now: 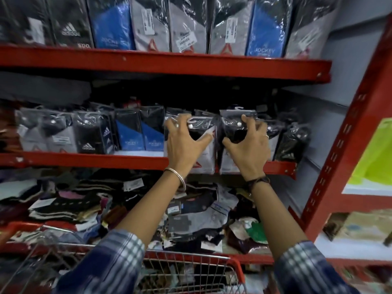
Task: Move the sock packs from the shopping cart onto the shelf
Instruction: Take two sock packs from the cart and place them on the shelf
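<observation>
Two sock packs were at the front edge of the middle shelf (84,161), upright and hanging a little over its red lip. The left pack (203,153) was under the left hand (186,141), the right pack (228,158) under the right hand (250,145). Each hand's grip was spread wide, fingers curled over the top of its pack and thumb low on the face, so each seemed to press or steady its pack rather than clamp it; whether the packs already stood on the shelf by their own weight could not be told.

Beside them the shelf carried a full row of packs (91,134) to the left and a few more to the right, so much of the stocking looked done. These two likely needed only a push back into line.

Below, the cart (212,266) showed its red rim and wire mesh. Its inside was blurred and mostly hidden by the sleeves, so how many packs were left could not be told. The loose socks (74,200) on the bottom shelf lay apart from the task.
</observation>
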The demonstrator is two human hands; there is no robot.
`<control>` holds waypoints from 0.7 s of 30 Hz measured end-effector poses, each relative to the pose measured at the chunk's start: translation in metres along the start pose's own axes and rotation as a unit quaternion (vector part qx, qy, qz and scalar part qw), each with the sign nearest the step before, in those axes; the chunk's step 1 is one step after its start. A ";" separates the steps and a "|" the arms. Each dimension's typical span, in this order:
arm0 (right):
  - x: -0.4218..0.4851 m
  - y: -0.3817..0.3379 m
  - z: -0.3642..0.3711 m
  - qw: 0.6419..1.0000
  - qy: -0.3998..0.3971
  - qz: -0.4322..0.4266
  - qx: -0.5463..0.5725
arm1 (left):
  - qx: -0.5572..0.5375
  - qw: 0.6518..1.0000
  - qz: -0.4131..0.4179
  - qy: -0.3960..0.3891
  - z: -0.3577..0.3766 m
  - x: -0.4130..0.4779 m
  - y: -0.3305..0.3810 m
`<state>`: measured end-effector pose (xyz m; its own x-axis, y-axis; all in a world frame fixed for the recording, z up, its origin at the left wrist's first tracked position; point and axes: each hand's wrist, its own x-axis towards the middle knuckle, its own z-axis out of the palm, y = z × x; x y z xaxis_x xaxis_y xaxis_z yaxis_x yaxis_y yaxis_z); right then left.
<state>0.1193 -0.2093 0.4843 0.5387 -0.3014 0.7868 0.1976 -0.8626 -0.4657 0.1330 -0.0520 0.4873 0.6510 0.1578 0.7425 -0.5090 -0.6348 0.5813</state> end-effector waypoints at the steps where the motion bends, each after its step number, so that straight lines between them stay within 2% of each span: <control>1: 0.006 0.001 0.003 1.000 0.006 0.002 0.005 | -0.008 1.000 0.011 0.008 0.003 0.004 0.002; 9: 0.030 0.013 0.034 0.998 0.050 0.004 0.045 | -0.023 0.994 0.093 0.061 0.041 0.012 -0.008; 14: 0.027 0.033 0.055 0.995 0.067 0.017 0.066 | -0.027 0.992 0.104 0.073 0.068 0.007 -0.026; 18: 0.023 0.049 0.068 0.996 0.054 0.022 0.062 | -0.024 0.994 0.093 0.048 0.089 0.008 -0.033; 21: 0.015 0.060 0.080 0.999 0.017 -0.006 0.030 | 0.048 0.996 0.071 0.010 0.107 0.006 -0.041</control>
<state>0.2046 -0.2331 0.4364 0.5086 -0.3059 0.8048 0.2528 -0.8404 -0.4793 0.2178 -0.1058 0.4318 0.5642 0.0766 0.8221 -0.5379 -0.7213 0.4364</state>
